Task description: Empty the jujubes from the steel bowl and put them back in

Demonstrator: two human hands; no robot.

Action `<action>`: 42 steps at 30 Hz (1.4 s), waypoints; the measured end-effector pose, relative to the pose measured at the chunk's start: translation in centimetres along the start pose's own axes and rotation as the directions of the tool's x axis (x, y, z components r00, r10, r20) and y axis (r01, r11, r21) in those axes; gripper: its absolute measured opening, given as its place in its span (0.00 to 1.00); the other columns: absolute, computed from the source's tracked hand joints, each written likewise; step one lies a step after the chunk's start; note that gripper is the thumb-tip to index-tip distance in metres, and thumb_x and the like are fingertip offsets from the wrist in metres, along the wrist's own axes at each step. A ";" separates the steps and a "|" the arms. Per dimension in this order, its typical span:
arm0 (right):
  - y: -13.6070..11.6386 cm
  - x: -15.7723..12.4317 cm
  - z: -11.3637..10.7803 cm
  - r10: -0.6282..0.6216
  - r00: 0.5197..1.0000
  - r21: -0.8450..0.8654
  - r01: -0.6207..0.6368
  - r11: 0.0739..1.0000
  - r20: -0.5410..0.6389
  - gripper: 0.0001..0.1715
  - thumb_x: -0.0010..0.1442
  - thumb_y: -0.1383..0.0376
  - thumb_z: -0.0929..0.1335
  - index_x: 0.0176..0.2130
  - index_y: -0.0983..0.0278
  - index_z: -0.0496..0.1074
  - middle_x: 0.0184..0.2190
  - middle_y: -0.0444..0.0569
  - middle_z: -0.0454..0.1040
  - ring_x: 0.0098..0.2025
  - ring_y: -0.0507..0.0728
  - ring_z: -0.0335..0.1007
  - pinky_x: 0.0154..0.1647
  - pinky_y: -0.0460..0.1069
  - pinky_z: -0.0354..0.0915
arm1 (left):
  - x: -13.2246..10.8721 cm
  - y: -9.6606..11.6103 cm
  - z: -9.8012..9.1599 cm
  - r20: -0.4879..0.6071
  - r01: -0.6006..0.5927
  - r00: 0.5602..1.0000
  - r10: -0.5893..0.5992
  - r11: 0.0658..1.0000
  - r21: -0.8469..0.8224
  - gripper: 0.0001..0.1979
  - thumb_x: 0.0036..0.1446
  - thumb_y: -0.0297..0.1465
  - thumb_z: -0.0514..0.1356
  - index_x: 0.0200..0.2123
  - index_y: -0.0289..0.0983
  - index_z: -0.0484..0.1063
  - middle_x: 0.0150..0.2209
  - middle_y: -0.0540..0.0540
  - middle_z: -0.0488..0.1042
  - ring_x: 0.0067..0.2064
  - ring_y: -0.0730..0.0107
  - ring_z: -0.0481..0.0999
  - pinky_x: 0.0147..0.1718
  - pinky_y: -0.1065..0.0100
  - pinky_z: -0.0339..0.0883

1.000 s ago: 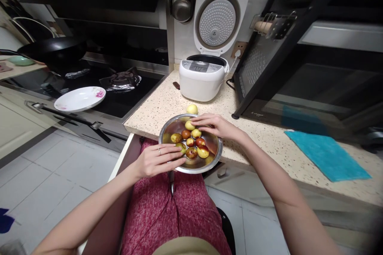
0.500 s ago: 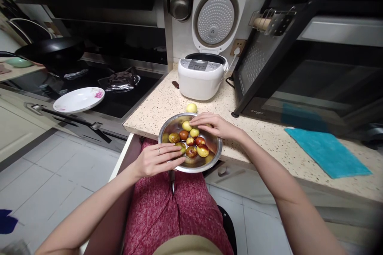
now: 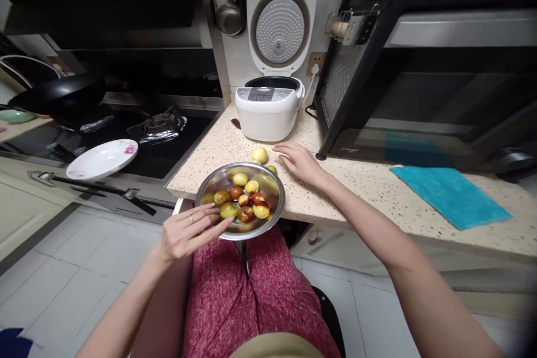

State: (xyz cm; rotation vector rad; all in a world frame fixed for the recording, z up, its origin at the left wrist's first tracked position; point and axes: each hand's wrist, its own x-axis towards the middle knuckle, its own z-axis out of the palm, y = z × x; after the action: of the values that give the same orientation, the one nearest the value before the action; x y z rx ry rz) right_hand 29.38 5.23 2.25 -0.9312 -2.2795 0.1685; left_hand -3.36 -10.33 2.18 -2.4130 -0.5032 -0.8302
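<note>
A steel bowl (image 3: 273,194) sits at the counter's front edge, partly over my lap. Inside lie several jujubes (image 3: 240,179), some yellow-green, some brown-red. My left hand (image 3: 191,229) reaches over the bowl's left rim with straight fingers, the tips beside a greenish jujube (image 3: 229,211); whether they touch it I cannot tell. Behind the bowl, one pale jujube (image 3: 259,155) rests on the counter, and a second green jujube (image 3: 272,169) shows partly past the rim. Close to the right of both is my right hand (image 3: 301,162), fingers stretched out and nothing visible in them.
A white rice cooker (image 3: 268,117) with its lid up stands behind the jujubes. At the right are a black oven (image 3: 440,106) and a teal cloth (image 3: 453,196). To the left, a flowered plate (image 3: 100,159) lies at the stove's front edge, with a wok (image 3: 59,95) farther back.
My right hand has left the bowl and moved onto the counter behind it. A second jujube now shows behind the rim. My left hand has shifted slightly outward; the view has turned right.
</note>
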 end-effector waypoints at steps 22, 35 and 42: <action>-1.3 -0.3 1.0 -0.032 0.981 0.161 0.001 0.987 0.193 0.14 0.60 0.69 0.70 0.47 0.64 0.75 0.42 0.51 0.77 0.37 0.56 0.71 0.39 0.51 0.67 | -1.7 1.4 1.6 -0.007 0.187 0.982 -0.188 0.979 -0.083 0.15 0.70 0.23 0.54 0.56 0.31 0.72 0.50 0.40 0.81 0.60 0.61 0.76 0.58 0.59 0.75; -6.8 5.4 0.4 -0.358 0.857 0.214 0.295 0.931 0.372 0.18 0.57 0.72 0.70 0.49 0.63 0.76 0.40 0.51 0.77 0.41 0.58 0.73 0.45 0.53 0.68 | 0.2 2.0 3.0 -0.091 0.165 0.981 -0.174 0.982 -0.093 0.11 0.69 0.30 0.58 0.51 0.31 0.75 0.43 0.45 0.84 0.54 0.67 0.81 0.56 0.66 0.76; -6.9 5.5 -0.7 -0.239 0.791 -0.032 0.310 0.950 0.563 0.16 0.55 0.78 0.69 0.42 0.66 0.78 0.34 0.53 0.78 0.38 0.59 0.73 0.38 0.50 0.64 | 1.6 3.0 5.1 -0.185 0.078 0.977 -0.105 0.986 -0.148 0.11 0.70 0.32 0.57 0.45 0.31 0.77 0.43 0.47 0.84 0.54 0.69 0.80 0.58 0.68 0.74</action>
State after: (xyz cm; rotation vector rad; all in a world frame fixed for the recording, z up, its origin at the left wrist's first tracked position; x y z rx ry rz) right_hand 22.95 3.70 8.06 -0.6445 -2.9708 0.1895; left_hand 1.56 -9.39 -1.26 -2.4162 -0.4983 -1.1613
